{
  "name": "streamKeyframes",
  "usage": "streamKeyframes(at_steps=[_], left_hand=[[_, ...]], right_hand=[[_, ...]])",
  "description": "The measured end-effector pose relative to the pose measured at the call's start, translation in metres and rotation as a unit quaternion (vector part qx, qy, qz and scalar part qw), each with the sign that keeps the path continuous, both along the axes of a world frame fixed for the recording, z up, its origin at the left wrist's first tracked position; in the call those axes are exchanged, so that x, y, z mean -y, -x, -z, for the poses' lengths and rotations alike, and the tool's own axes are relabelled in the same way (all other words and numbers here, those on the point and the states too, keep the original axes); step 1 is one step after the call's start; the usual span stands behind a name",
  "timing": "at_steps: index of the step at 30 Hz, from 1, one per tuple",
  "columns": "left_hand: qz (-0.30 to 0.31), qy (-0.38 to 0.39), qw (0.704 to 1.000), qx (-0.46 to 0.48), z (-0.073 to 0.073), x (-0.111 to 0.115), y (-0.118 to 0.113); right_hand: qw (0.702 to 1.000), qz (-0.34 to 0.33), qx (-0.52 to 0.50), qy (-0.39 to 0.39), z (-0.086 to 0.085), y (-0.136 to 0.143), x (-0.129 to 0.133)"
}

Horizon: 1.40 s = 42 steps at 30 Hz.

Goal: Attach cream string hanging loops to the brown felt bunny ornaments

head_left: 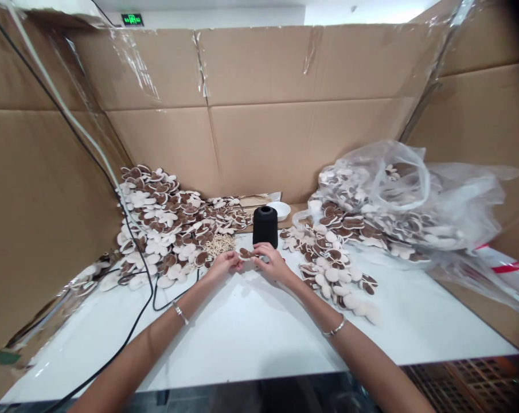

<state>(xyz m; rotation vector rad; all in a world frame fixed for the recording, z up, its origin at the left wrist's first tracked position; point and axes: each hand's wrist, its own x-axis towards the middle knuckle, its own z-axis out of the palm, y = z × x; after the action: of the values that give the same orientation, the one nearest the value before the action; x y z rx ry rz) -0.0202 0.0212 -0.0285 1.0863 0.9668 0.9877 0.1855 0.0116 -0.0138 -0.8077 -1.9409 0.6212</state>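
Close in front of a black cylinder (265,228) with a hole in its top, both hands meet over the white table. My right hand (271,263) pinches a small brown-and-white plush piece (245,253) with rounded lobes. Just left of that piece is my left hand (228,263), its thumb and fingertips closed together; whatever they hold is too small to make out. Beside the left hand lies a heap of thin beige loops (219,244). To the right of my right hand, more plush pieces (328,269) lie scattered in a loose pile.
A large pile of plush pieces (160,218) rises at the left. At the right, a clear plastic bag (452,201) holds more of them. A white bowl (280,210) stands behind the cylinder. Cardboard walls (259,137) enclose the white table (242,332); a black cable (145,310) crosses its left side.
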Motion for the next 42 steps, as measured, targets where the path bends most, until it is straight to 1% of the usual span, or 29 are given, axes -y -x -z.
streamKeyframes(at_steps=[2,4,6,8,12,16,20,22,25,28,33,37,39,42], left_hand=[[0.002,0.010,1.000,0.009,-0.008,-0.018,-0.004],[0.017,0.017,1.000,0.015,-0.016,-0.032,-0.009],[0.037,0.019,0.999,0.019,-0.022,-0.040,-0.013],[0.056,0.015,0.998,0.017,-0.028,-0.043,-0.016],[0.065,-0.010,0.998,0.004,-0.036,-0.038,-0.022],[0.051,-0.041,0.998,-0.014,-0.045,-0.025,-0.023],[0.035,-0.078,0.995,-0.049,-0.052,-0.011,-0.020],[0.022,-0.087,0.994,-0.061,-0.053,-0.007,-0.018],[0.009,-0.074,0.996,-0.047,-0.053,-0.005,-0.017],[0.009,-0.061,0.998,-0.030,-0.050,-0.008,-0.016],[0.004,-0.048,0.999,-0.010,-0.046,-0.015,-0.017],[-0.002,-0.043,0.999,-0.005,-0.043,-0.016,-0.018],[-0.004,-0.042,0.999,-0.004,-0.043,-0.015,-0.019],[-0.004,-0.039,0.999,-0.004,-0.041,-0.015,-0.020]], right_hand=[[0.999,-0.015,0.034,-0.025,-0.001,-0.004,0.002],[0.996,-0.024,0.073,-0.053,-0.001,-0.006,0.005],[0.990,-0.031,0.113,-0.084,-0.002,-0.008,0.008],[0.982,-0.039,0.146,-0.111,-0.001,-0.009,0.009],[0.972,-0.033,0.181,-0.147,0.003,-0.010,0.008],[0.966,-0.023,0.198,-0.167,0.006,-0.010,0.007],[0.963,-0.015,0.205,-0.176,0.005,-0.011,0.010],[0.960,-0.008,0.209,-0.183,0.003,-0.011,0.013],[0.952,0.012,0.228,-0.206,0.000,-0.013,0.017],[0.941,0.032,0.248,-0.226,-0.002,-0.013,0.019],[0.933,0.048,0.265,-0.239,-0.007,-0.015,0.022],[0.919,0.068,0.290,-0.258,-0.010,-0.015,0.025],[0.921,0.075,0.287,-0.251,-0.010,-0.014,0.026],[0.937,0.080,0.263,-0.217,-0.006,-0.013,0.026]])
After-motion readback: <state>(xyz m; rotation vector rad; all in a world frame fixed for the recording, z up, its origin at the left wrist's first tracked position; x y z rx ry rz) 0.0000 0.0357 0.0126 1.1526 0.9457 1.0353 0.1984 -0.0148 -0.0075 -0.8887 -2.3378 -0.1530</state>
